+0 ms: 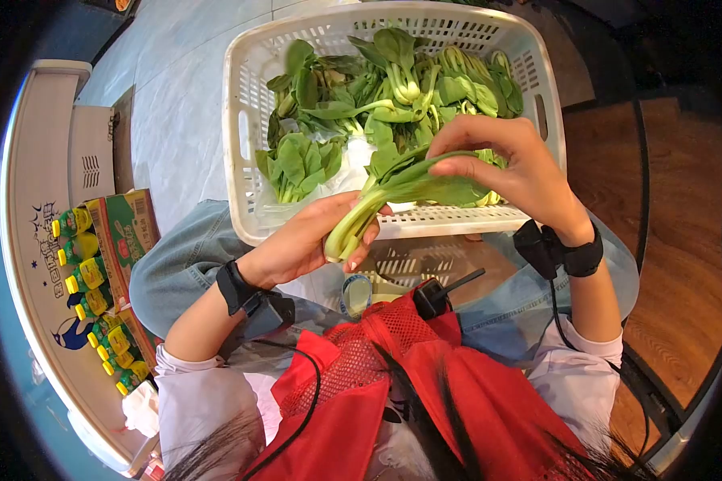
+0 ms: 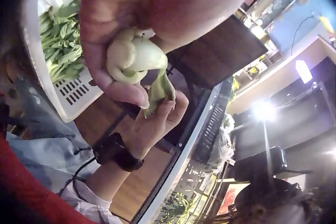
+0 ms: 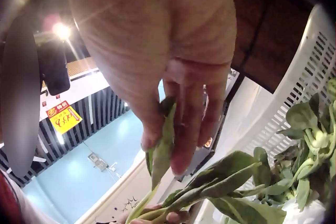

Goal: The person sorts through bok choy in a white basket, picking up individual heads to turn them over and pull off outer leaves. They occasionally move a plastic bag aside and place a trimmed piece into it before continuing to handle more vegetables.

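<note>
1. We locate the green-leaved, pale-stemmed bunch of leafy vegetable [image 1: 393, 190] at the centre of the head view, between both hands and over the near rim of the basket.
2. We observe the left hand [image 1: 317, 232] at centre, fingers curled round the pale stem base; the cut end protrudes from the grip.
3. We observe the right hand [image 1: 509, 164] right of centre, thumb and forefinger bent together, pinching a leaf of the bunch. The right wrist view shows that leaf between the thumb and fingers.
4. We identify the white, rectangular, slotted plastic basket [image 1: 441, 220] at upper centre. It contains loose green leafy vegetables [image 1: 401, 72] and a whitish translucent plastic sheet [image 1: 349, 164].
5. We note the pale grey tiled floor [image 1: 172, 104] at upper left and the brown wood-grain panels [image 1: 666, 176] at right.
6. At left, we find yellow-capped green bottles [image 1: 92, 272] beside a white cabinet [image 1: 40, 216] bearing dark lettering.
</note>
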